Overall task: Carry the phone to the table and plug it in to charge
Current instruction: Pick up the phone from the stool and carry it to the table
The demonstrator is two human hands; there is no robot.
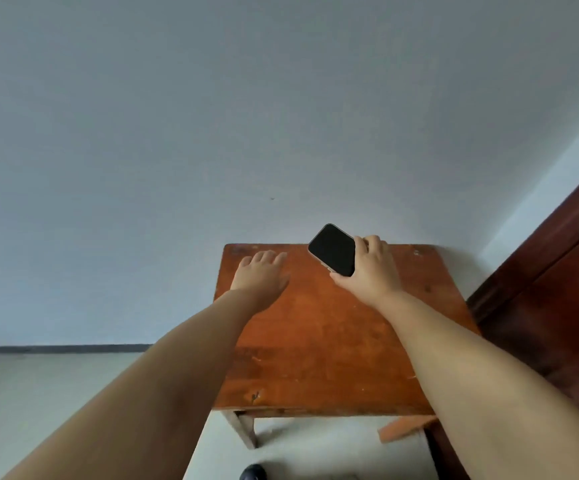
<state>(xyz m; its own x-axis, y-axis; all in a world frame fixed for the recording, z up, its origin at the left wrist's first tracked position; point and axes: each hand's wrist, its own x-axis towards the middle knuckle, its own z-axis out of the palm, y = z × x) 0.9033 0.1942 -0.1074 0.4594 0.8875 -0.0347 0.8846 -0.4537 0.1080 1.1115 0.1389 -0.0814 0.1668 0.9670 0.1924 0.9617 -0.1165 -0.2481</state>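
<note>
A black-screened phone [333, 249] with a pale edge is held tilted above the far right part of a small orange-brown wooden table [319, 341]. My right hand [373, 271] grips it from its right side, thumb under the lower edge. My left hand [262, 271] hovers over the table's far left part, palm down, fingers apart, holding nothing. No charger or cable shows in the view.
The table stands against a plain pale wall [212, 133]. A dark reddish-brown wooden door or cabinet [558, 289] rises close on the right. Pale floor [38, 393] lies to the left, with a dark skirting strip [56, 348]. A dark shoe tip [253, 472] shows at the bottom.
</note>
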